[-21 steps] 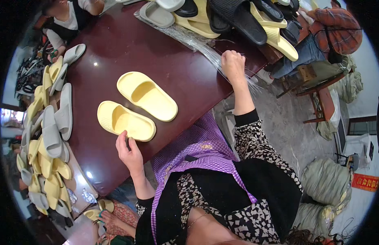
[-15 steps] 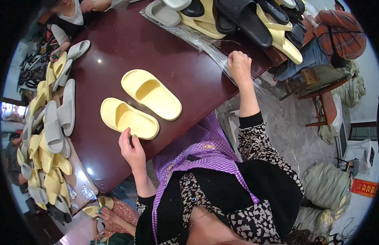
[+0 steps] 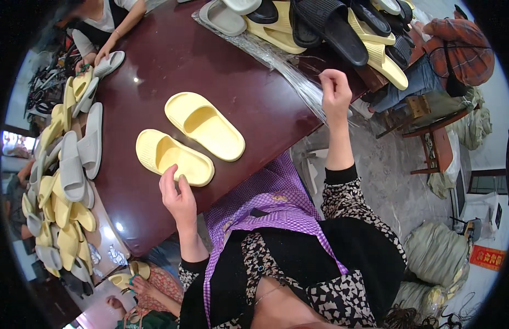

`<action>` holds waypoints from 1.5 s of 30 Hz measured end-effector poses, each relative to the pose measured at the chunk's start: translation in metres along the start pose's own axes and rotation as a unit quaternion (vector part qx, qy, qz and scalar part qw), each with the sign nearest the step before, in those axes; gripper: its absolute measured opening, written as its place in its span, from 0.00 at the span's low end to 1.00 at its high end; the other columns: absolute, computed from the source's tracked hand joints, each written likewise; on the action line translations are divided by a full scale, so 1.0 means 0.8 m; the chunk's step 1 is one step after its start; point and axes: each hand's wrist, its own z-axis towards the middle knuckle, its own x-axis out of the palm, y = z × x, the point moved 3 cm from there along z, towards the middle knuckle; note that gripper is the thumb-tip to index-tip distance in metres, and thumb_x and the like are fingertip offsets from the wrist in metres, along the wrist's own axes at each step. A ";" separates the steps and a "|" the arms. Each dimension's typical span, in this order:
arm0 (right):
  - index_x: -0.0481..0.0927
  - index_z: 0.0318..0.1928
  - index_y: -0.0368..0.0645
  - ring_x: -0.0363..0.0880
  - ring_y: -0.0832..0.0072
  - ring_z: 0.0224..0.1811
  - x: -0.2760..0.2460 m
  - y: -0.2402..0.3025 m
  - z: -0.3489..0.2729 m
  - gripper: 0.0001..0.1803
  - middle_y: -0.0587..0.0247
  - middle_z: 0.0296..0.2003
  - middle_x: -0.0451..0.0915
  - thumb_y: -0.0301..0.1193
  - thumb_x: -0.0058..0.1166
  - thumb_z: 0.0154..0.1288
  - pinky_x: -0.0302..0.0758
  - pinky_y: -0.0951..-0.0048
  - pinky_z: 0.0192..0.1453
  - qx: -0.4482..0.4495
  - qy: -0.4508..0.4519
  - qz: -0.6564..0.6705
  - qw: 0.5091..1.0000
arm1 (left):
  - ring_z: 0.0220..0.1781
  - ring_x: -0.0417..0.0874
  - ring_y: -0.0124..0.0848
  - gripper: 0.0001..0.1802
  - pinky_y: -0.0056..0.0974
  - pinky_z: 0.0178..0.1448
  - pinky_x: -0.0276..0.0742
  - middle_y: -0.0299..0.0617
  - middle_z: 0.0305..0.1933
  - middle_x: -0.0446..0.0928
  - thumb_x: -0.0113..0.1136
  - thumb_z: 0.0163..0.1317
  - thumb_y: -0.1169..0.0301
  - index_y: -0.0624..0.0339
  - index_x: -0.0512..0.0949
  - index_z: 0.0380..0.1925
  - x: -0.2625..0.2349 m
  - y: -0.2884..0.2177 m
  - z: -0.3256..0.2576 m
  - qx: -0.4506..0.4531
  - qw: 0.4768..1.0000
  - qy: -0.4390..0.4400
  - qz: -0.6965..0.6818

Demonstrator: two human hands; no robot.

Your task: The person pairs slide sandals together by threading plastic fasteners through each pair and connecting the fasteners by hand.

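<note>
Two pale yellow slide slippers lie side by side on a dark red table (image 3: 172,49). The nearer slipper (image 3: 172,156) has my left hand (image 3: 177,197) resting at its heel end, fingers touching its rim. The farther slipper (image 3: 205,125) lies just beyond it, untouched. My right hand (image 3: 335,90) is raised off the table's right edge, its fingers pinched on a sheet of clear plastic film (image 3: 287,66) that runs along that edge.
A heap of black, grey and yellow slippers (image 3: 320,24) tops the far right of the table. Rows of grey and yellow slippers (image 3: 68,175) line the left edge. Another person (image 3: 103,27) handles a grey slipper at the far left. A wooden chair (image 3: 430,120) stands at right.
My right hand has lifted off the table edge and risen, drawing the clear film with it. My left hand stays at the nearer slipper's heel.
</note>
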 end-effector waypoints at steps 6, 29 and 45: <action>0.76 0.32 0.41 0.75 0.64 0.33 0.011 0.031 -0.026 0.07 0.62 0.28 0.77 0.18 0.56 0.51 0.70 0.68 0.44 -0.202 0.140 -0.036 0.969 | 0.49 0.77 0.45 0.17 0.41 0.53 0.72 0.51 0.48 0.75 0.57 0.54 0.80 0.67 0.74 0.46 0.059 -0.098 0.034 0.172 0.974 0.083 -0.119; 0.79 0.38 0.45 0.73 0.67 0.50 0.015 -0.006 -0.051 0.11 0.67 0.43 0.79 0.28 0.59 0.51 0.65 0.64 0.55 -0.155 0.269 -0.193 0.931 | 0.28 0.77 0.37 0.05 0.35 0.34 0.74 0.44 0.29 0.76 0.57 0.57 0.76 0.63 0.76 0.34 0.198 -0.131 0.069 0.112 0.942 0.193 -0.251; 0.80 0.41 0.42 0.76 0.64 0.43 0.020 0.067 -0.038 0.14 0.63 0.39 0.81 0.24 0.60 0.51 0.68 0.65 0.49 -0.188 0.191 -0.134 0.954 | 0.26 0.71 0.22 0.03 0.28 0.33 0.70 0.34 0.27 0.72 0.54 0.63 0.76 0.64 0.75 0.34 0.091 -0.083 0.077 -0.145 0.876 -0.011 -0.460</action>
